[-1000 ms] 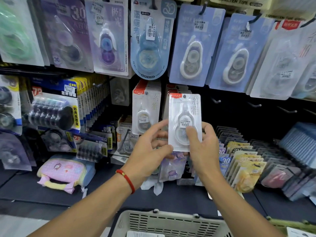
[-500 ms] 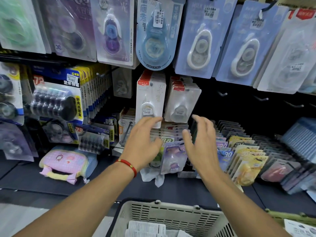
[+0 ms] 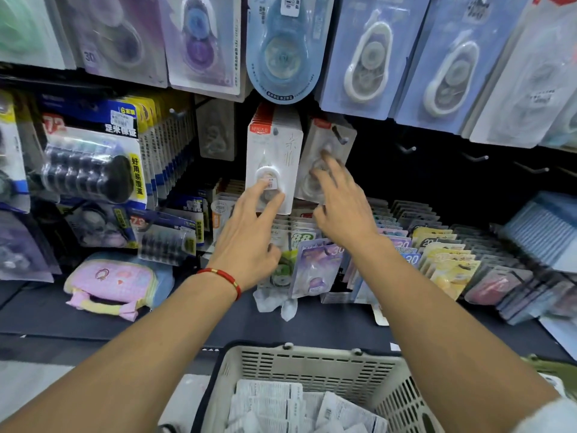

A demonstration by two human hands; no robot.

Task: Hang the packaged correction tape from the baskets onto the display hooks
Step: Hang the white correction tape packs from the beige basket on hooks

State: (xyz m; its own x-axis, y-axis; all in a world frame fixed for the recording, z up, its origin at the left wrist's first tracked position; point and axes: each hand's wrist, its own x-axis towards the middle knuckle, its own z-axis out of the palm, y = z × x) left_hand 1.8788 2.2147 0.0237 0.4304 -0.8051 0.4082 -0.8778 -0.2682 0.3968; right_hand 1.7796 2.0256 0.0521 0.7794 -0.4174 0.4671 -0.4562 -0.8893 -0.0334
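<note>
White carded tape packs (image 3: 274,157) now hang on hooks at twelve o'clock, both hands risen from below, left hand (image 3: 249,242) and right hand (image 3: 342,207) flat-fingered against them, beige basket (image 3: 312,364) at six.

Looking at glossy clear plastic blisters over matt white card on the hanging correction tape packs (image 3: 274,160), a matt beige slotted plastic basket (image 3: 312,364), thin dark metal hooks (image 3: 406,148), a soft pink cloth pouch (image 3: 112,285).
</note>
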